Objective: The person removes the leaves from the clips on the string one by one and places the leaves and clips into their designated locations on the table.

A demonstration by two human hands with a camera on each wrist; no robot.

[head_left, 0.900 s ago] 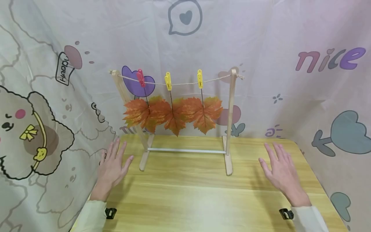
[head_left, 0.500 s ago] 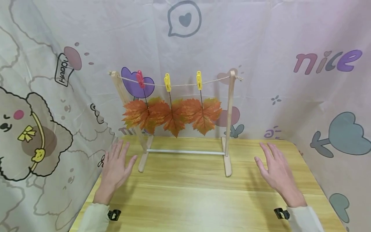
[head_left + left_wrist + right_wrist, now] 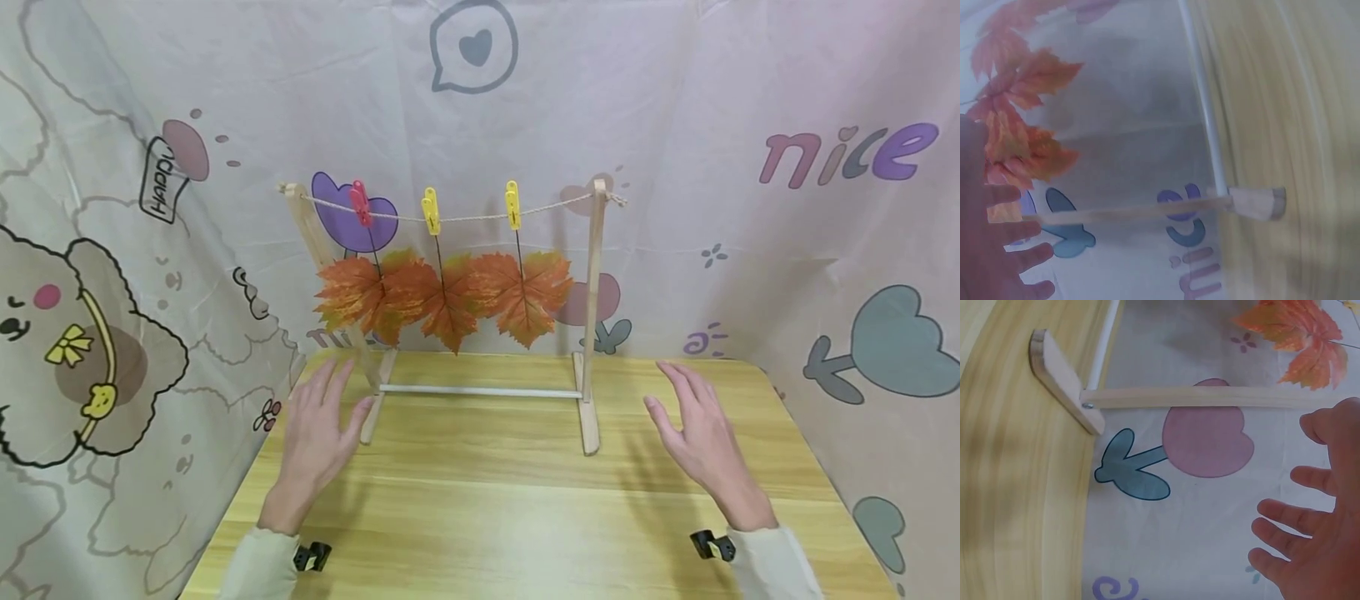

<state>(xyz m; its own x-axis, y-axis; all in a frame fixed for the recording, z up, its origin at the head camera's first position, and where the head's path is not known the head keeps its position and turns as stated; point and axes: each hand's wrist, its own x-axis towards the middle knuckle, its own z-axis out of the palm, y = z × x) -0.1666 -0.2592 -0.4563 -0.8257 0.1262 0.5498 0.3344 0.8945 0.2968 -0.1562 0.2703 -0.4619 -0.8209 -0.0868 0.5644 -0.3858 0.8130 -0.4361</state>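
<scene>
A wooden rack (image 3: pixel 592 292) stands toward the back of the table, with a string (image 3: pixel 472 218) tied between its two posts. Three orange artificial maple leaves (image 3: pixel 525 296) hang from the string by their stems. A pink clothespin (image 3: pixel 361 203) grips the left one; a yellow clothespin (image 3: pixel 431 211) and another yellow clothespin (image 3: pixel 513 205) grip the others. My left hand (image 3: pixel 318 433), fingers extended, hovers beside the rack's left foot and holds nothing. To the right of the rack, my right hand (image 3: pixel 701 437) is also held out with fingers spread and holds nothing.
A white rod (image 3: pixel 480 391) joins the rack's feet low down. The wood-grain table (image 3: pixel 480 517) reaches back to a printed cloth (image 3: pixel 660 108) that hangs behind and along both sides. A black wrist mount (image 3: pixel 311 556) shows at the left sleeve.
Both hands have moved inward toward the rack, the left one to the right and the right one to the left. The rack, clothespins and leaves stay in place.
</scene>
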